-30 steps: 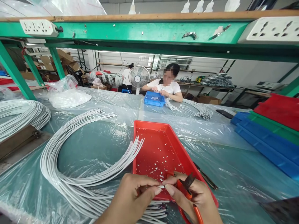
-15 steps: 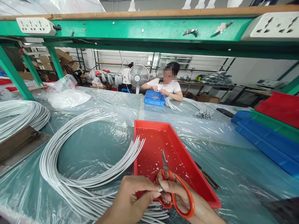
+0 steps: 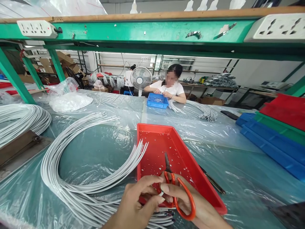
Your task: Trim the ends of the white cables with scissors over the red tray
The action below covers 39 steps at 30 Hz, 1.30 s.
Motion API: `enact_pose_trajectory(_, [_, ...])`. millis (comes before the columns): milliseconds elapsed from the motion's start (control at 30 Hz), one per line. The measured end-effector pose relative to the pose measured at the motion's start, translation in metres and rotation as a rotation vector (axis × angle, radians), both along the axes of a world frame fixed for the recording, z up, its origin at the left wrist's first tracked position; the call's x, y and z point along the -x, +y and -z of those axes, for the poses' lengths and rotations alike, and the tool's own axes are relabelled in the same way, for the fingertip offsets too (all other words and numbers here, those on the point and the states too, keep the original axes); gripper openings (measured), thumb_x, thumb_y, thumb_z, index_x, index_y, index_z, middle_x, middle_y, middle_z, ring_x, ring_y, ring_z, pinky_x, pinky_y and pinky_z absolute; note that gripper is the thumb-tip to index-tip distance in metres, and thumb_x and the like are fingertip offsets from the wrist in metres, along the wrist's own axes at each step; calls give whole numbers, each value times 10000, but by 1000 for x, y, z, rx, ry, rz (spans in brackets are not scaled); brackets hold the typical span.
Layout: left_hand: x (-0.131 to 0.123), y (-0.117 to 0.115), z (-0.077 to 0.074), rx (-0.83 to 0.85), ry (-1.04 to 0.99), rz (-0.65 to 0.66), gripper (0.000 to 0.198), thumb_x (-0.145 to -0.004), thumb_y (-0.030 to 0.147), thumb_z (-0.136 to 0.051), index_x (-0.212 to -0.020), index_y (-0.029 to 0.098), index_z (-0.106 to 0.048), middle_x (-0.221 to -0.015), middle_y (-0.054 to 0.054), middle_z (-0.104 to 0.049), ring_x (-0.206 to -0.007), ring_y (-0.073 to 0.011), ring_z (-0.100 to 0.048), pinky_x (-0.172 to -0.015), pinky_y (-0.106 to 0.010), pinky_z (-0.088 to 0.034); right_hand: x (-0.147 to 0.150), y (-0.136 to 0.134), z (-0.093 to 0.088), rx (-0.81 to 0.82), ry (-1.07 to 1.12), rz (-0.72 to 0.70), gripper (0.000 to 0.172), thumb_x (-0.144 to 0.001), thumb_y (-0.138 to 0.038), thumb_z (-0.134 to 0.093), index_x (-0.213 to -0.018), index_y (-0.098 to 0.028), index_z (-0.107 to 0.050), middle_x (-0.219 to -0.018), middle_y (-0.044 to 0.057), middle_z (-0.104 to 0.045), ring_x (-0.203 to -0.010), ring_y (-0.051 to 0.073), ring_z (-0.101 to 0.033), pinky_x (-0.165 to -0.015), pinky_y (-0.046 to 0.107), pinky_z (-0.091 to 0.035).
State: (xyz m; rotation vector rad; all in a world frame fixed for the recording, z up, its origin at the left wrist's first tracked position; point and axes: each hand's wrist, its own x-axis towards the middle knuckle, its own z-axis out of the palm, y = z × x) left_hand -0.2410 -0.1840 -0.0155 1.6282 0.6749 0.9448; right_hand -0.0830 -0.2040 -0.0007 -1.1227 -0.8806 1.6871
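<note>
Low in the view, my left hand (image 3: 140, 200) is curled around the end of a white cable (image 3: 161, 193), thumb and fingers close about its tip. My right hand (image 3: 181, 192) has orange-handled scissors (image 3: 168, 168) looped on its fingers, while its thumb and fingertips touch the same cable end. The blades point away from me over a red tray (image 3: 156, 152) scattered with small white scraps. Beside the tray lies a big looped bundle of white cables (image 3: 51, 165), whose ends rest on the tray's left rim and run beneath my hands.
Right of the tray lies a metal tool, perhaps tweezers (image 3: 212, 179). Stacked blue, green and red trays (image 3: 276, 136) stand at the right. Another cable coil (image 3: 26, 119) and a metal block (image 3: 19, 149) are at left. Across the table a co-worker (image 3: 175, 89) works over a blue tray (image 3: 157, 103).
My left index finger has lifted and spread slightly from the thumb, showing more of the cable end. The scissors have turned a little in my right hand.
</note>
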Motion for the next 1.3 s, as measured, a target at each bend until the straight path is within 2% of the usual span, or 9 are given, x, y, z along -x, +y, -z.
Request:
enact_pose_trajectory(100, [0,0,3,-37,-28,-14,286,-795,154,-538,-1070,185,-610,-763,-49,-707,-505,-102,-596,-528,-194,-498,5,0,1,-115,-47,92,281,-593,-326,-742,-647,-172,-513,-536,-62,-440,-517,89,-397,-490,192,-290])
enact_pose_trajectory(300, [-2,0,6,26,-30,-67,251,-799,186,-540,-1022,187,-656,-821,-68,-690,-497,-116,-625,-503,-206,-505,11,-2,-1,-302,-235,162,269,-613,-320,-734,-608,-165,-515,-592,-43,-457,-575,108,-416,-530,198,-349])
enact_pose_trajectory(433, [-2,0,6,37,-59,-86,235,-784,178,-556,-998,157,-650,-680,-40,-663,-486,-121,-624,-513,-206,-496,10,-6,-3,-379,-378,233,268,-653,-356,-687,-600,-176,-496,-575,-43,-440,-557,112,-403,-518,207,-341])
enact_pose_trajectory(567, [-3,0,5,123,-96,-108,199,-774,196,-574,-951,149,-652,-590,-4,-616,-484,-116,-614,-516,-197,-484,0,-9,0,-556,-767,256,189,-751,-302,-568,-639,-195,-461,-596,-22,-460,-553,129,-426,-504,223,-335])
enact_pose_trajectory(667, [-4,1,5,192,-120,-116,195,-758,216,-599,-925,142,-665,-602,-9,-621,-471,-110,-607,-500,-195,-482,-10,-9,1,-861,-1202,247,155,-729,-224,-564,-646,-201,-434,-586,-20,-457,-537,136,-407,-559,261,-331])
enact_pose_trajectory(767, [-5,1,5,237,-148,-129,183,-735,221,-626,-884,129,-679,-618,-22,-638,-465,-106,-601,-492,-197,-484,-16,-7,-3,-1091,-1397,253,146,-685,-179,-568,-631,-197,-433,-559,-39,-458,-501,118,-380,-635,292,-307])
enact_pose_trajectory(1033, [-7,0,-1,326,-222,-159,153,-660,223,-693,-745,97,-677,-646,-52,-682,-440,-94,-580,-456,-196,-484,-17,-8,-5,-1088,-1474,220,123,-654,-165,-543,-563,-187,-463,-501,-54,-467,-464,99,-397,-726,316,-298])
enact_pose_trajectory(1167, [-5,1,8,369,-250,-126,157,-669,198,-697,-787,105,-652,-747,-64,-695,-481,-92,-597,-498,-210,-513,-17,-7,-7,-1134,-1518,240,156,-667,-159,-527,-536,-184,-445,-475,-62,-437,-447,91,-369,-717,312,-300])
enact_pose_trajectory(1300, [-3,2,15,398,-273,-91,161,-688,191,-691,-817,111,-639,-705,-39,-681,-505,-93,-604,-523,-214,-524,-17,-7,-10,-1172,-1553,247,184,-696,-156,-493,-527,-183,-426,-452,-66,-419,-434,87,-343,-711,306,-300])
